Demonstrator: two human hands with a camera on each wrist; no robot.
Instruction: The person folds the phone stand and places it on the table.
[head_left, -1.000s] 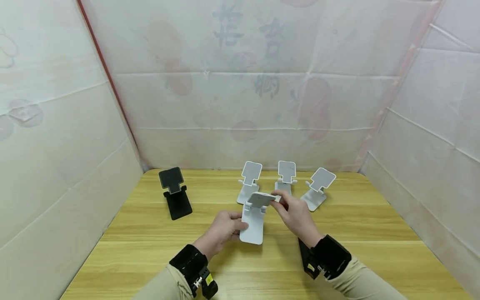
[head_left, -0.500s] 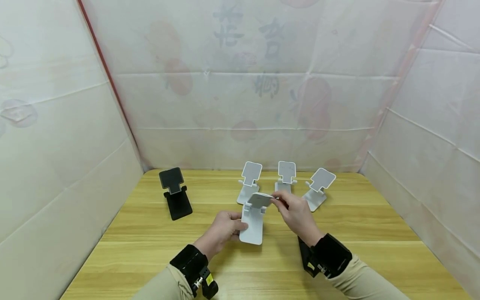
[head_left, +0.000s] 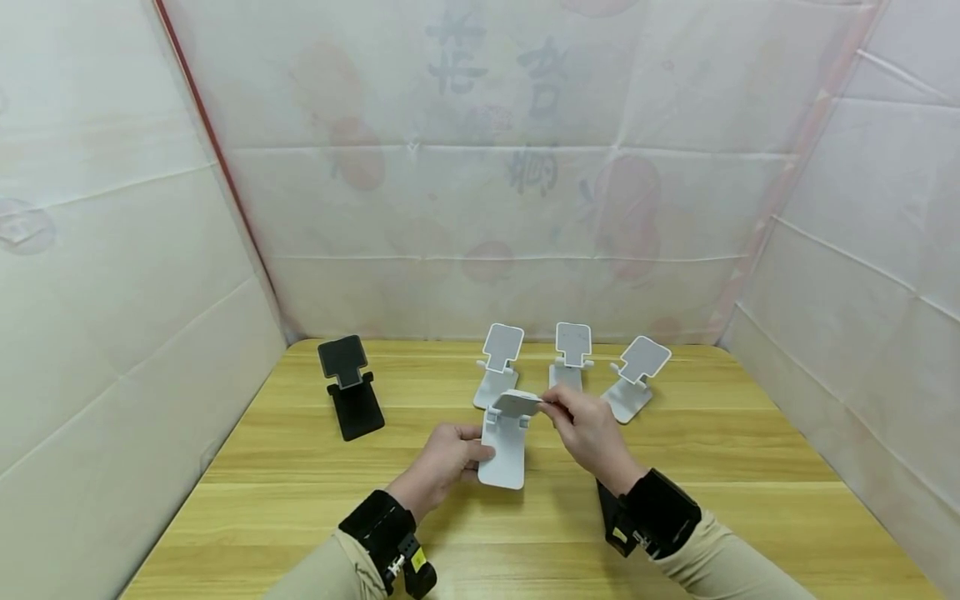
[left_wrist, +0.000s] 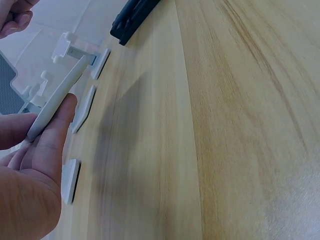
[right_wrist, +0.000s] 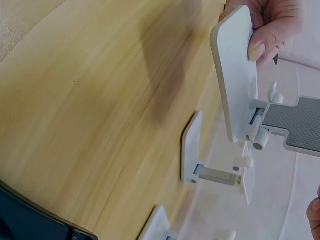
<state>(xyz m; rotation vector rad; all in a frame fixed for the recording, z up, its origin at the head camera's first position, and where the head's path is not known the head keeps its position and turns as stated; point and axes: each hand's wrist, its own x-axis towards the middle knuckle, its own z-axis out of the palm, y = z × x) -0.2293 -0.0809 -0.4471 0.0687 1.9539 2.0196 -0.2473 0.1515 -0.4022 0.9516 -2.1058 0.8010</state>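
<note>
Just below the middle of the head view, both hands hold a white phone stand (head_left: 506, 442) lifted above the wooden table (head_left: 750, 492). The left hand (head_left: 446, 462) curls thumb and fingers round the edge of the stand's base plate; in the left wrist view the thumb (left_wrist: 52, 132) lies along that thin white edge. The right hand (head_left: 592, 429) pinches the right end of the stand's tilted top plate (head_left: 516, 403) between thumb and fingertips.

Directly behind the held stand, toward the centre of the frame, three more white stands sit unfolded in a row on the table: a left one (head_left: 498, 367), partly covered by the held stand, a middle one (head_left: 572, 354) and a right one (head_left: 634, 379), the last just beyond the right hand's knuckles. A black stand (head_left: 350, 392) sits well apart at centre left. Another dark object (head_left: 609, 512) lies on the table under the right wrist, mostly hidden by the black wrist strap (head_left: 663, 508). Pale printed sheeting (head_left: 480, 167) walls the table on three sides. No container shows in any view.
</note>
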